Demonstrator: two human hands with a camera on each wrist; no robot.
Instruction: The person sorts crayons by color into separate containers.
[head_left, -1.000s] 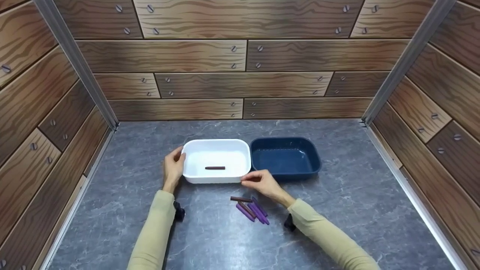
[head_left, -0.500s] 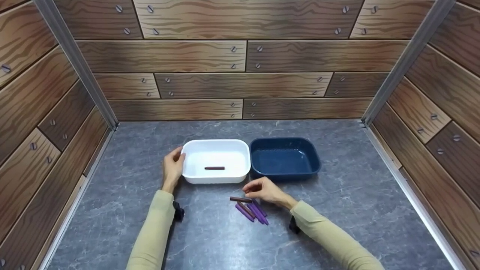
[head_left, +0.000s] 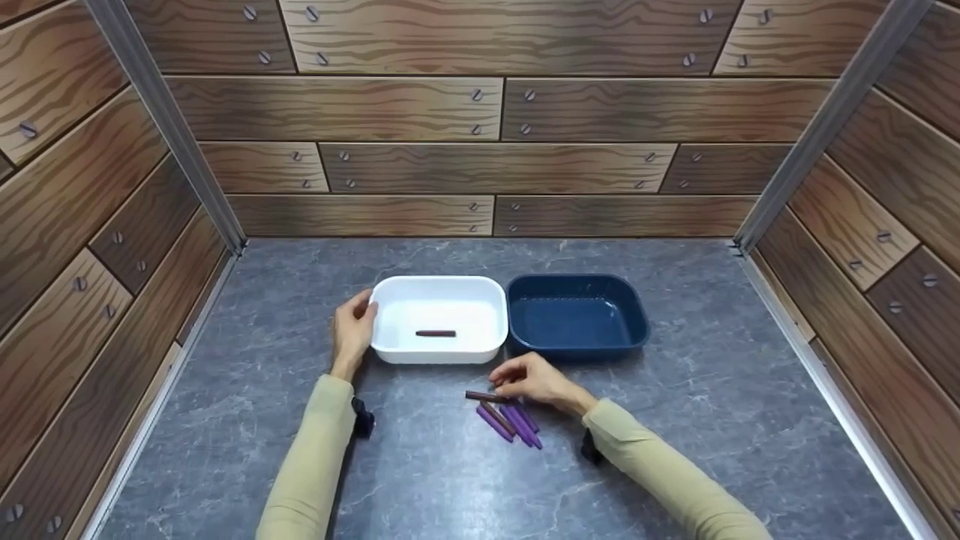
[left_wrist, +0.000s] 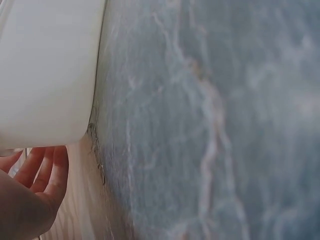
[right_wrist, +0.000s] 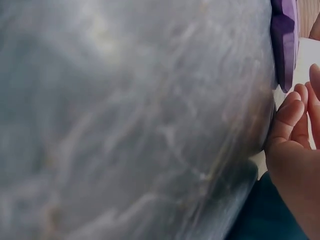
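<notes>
Back from the white box [head_left: 439, 358] to the crayons [head_left: 521, 427] has come the right hand [head_left: 538, 381] — fingers loosely bent, tips apart; beyond, the left hand [head_left: 352, 330] touches the box's end (whether pinching it, I cannot tell) — a brown crayon [head_left: 436, 334] inside, blue box [head_left: 577, 352] just beside

Glare brightens the grey tabletop [head_left: 469, 491]; both wrist views look blurred.
</notes>
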